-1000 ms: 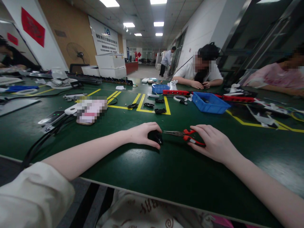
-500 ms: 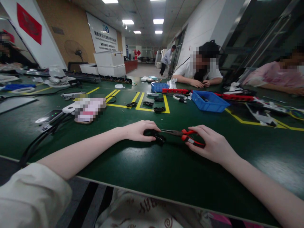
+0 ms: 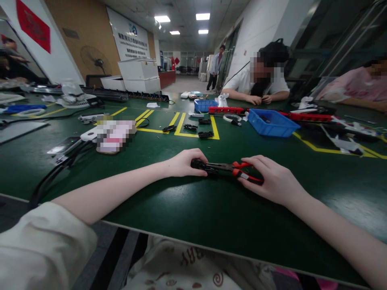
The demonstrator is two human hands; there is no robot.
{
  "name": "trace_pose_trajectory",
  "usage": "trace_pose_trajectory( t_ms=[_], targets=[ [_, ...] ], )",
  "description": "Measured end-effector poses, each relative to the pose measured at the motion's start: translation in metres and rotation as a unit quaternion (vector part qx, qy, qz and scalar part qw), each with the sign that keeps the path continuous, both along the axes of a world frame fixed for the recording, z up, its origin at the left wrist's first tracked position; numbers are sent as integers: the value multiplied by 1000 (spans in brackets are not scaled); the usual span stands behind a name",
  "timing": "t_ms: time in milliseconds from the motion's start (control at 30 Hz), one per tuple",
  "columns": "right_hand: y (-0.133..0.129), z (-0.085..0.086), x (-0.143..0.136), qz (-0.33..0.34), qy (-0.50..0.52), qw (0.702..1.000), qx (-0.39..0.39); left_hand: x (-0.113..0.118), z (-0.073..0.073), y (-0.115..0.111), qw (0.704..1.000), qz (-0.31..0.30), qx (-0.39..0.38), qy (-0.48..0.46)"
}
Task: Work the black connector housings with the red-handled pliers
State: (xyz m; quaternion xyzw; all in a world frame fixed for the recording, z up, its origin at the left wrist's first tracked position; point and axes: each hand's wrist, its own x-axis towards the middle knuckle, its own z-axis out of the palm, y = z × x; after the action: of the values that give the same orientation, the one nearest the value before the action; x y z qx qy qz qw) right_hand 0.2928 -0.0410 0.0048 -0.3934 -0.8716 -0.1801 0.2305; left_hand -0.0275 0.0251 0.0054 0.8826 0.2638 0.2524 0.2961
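A small black part [image 3: 211, 170] lies low over the green table [image 3: 169, 213], pinched between the thumb and fingers of my left hand [image 3: 187, 163]. My right hand [image 3: 272, 177] grips the red-and-black handles of long-nose pliers [image 3: 238, 169]. The pliers point left, and their metal jaws reach the black part beside my left fingertips. Whether the jaws are closed on it I cannot tell. Several similar black parts [image 3: 206, 134] lie farther back, in and around a yellow tape outline.
Phone-like devices [image 3: 115, 139] and black cables [image 3: 68, 159] lie at the left. Blue bins [image 3: 272, 123] and a red strip [image 3: 226, 110] stand at the back. Across the table a person's hands [image 3: 256, 99] rest near the far edge; another person sits at the right.
The black part has shifted in my left hand and sits straighter. The pliers' tips have moved in against it. The view has shifted slightly, and the person in the background now stands upright.
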Motion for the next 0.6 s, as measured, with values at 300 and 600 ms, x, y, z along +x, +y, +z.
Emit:
trace_pose_trajectory(
  t_ms=[300,600],
  targets=[
    [0,1,-3,-12,-8,999,39,3,-4,-3,999,40,-10,0],
    [5,-3,-3,-3,-22,999,45,3,-4,-3,999,43,-22,1]
  ],
)
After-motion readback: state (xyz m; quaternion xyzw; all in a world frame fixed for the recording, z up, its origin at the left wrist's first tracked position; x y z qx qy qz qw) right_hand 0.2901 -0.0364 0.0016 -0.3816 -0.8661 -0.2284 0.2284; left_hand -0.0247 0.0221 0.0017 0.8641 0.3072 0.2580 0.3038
